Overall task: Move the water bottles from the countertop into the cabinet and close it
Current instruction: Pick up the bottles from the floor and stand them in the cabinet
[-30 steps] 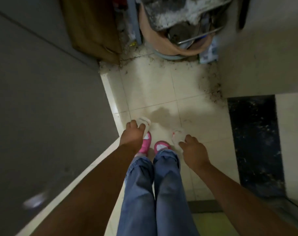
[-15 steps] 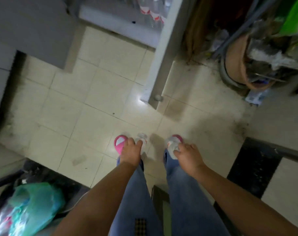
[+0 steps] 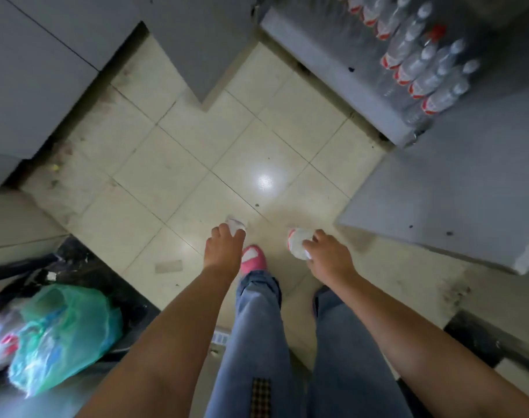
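My left hand [image 3: 224,247] grips a clear water bottle [image 3: 236,225] from above; only its end shows past my fingers. My right hand [image 3: 325,254] grips a second water bottle [image 3: 296,242] with a red-edged label. Both hang over the tiled floor in front of my legs. At the upper right, the open grey cabinet [image 3: 332,70] holds several clear bottles with red labels [image 3: 420,64] lying in rows. Its open door [image 3: 438,200] juts out to the right of my right hand.
Another grey cabinet door [image 3: 196,55] stands open at the top middle. Grey cabinet fronts [image 3: 30,70] line the left. A green plastic bag [image 3: 64,336] and other bags lie at the lower left. My pink shoe [image 3: 252,257] is on the pale tiles.
My view has swung left from the cluttered corner to the open cabinet; the rows of stored bottles now show. Both hands still hold their bottles in front of my legs.
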`<state>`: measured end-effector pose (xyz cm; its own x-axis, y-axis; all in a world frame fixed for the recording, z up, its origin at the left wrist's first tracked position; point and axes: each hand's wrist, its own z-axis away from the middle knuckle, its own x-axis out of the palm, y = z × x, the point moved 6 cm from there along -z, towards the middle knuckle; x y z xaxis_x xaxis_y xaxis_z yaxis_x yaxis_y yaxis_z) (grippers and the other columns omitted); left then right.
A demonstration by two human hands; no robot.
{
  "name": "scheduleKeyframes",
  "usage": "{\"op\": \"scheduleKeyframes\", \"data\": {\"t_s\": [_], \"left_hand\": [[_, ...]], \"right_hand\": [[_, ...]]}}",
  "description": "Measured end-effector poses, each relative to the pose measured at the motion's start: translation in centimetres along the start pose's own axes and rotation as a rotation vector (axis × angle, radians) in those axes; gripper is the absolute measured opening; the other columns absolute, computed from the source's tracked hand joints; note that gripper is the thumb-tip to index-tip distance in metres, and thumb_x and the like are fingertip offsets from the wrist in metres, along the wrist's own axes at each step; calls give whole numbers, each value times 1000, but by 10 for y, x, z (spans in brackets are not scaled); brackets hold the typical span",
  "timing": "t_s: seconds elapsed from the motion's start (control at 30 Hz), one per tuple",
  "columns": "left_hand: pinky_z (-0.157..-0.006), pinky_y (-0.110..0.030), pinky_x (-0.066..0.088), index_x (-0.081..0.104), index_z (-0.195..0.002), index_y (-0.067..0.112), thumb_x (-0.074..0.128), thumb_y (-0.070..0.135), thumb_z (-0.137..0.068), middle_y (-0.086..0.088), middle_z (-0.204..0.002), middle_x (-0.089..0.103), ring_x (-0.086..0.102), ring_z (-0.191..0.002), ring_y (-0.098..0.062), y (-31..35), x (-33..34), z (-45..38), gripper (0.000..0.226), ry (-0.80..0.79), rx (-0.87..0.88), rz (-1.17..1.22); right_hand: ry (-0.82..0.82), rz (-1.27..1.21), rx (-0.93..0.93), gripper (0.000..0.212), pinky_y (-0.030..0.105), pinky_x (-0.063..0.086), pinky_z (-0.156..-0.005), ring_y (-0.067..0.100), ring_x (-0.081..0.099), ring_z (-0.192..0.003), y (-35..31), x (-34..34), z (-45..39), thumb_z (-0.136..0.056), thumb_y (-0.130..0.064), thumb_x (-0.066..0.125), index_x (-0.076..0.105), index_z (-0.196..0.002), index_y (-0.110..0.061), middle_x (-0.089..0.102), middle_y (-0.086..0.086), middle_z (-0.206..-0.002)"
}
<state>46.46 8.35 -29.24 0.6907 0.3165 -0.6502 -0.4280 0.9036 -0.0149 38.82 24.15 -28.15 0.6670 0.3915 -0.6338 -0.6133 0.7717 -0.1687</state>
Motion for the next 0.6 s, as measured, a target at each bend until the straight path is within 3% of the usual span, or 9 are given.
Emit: {"op": "scheduleKeyframes", "data": {"t_s": [0.3, 0.6], "left_hand": [[-97, -33, 44, 39, -135, 8, 47, -1, -89, -17, -131, 42, 42, -122, -29, -19, -99, -85, 47, 79, 55, -71], [-96, -32, 45, 40, -133, 8, 48, 6, -89, -16, -131, 42, 41, -123, -29, 44, -211, -169, 45, 120, 190, -155]], "right_hand": [[204, -224, 127, 37, 32, 50, -86, 30, 58, -106, 14, -95, -81, -93, -22, 51, 52, -128, -8, 51, 15, -124], [258, -338, 311, 38, 30, 49, -90, 29, 56, -111, 106, -179, -138, -94, -26, 50, 50, -128, -9, 47, 14, -128]]}}
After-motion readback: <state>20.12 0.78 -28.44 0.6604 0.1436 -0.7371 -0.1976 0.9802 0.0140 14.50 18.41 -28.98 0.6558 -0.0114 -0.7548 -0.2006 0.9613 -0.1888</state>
